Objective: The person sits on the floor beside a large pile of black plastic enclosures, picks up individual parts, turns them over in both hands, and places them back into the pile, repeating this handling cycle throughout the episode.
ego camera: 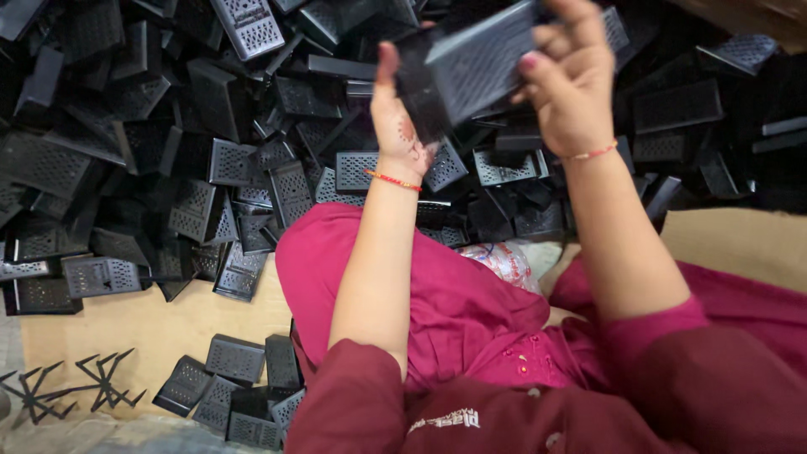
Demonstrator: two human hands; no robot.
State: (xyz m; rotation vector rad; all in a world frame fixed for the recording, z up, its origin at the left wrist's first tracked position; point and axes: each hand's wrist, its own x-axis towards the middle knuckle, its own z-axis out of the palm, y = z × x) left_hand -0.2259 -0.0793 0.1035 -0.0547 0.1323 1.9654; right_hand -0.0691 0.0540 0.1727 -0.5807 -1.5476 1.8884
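Checking one black perforated cover above the heap

A great heap of black perforated covers (168,160) spreads across the floor ahead of my knees, with a smaller cluster (239,391) on the cardboard sheet (143,324) below it. I hold one perforated cover (479,59) up over the heap: my right hand (572,84) is clamped on its right edge, fingers wrapped over it, while my left hand (402,126) lies flat and open against its left end. I judge this the inspecting step; next calls for a firm two-handed turn.
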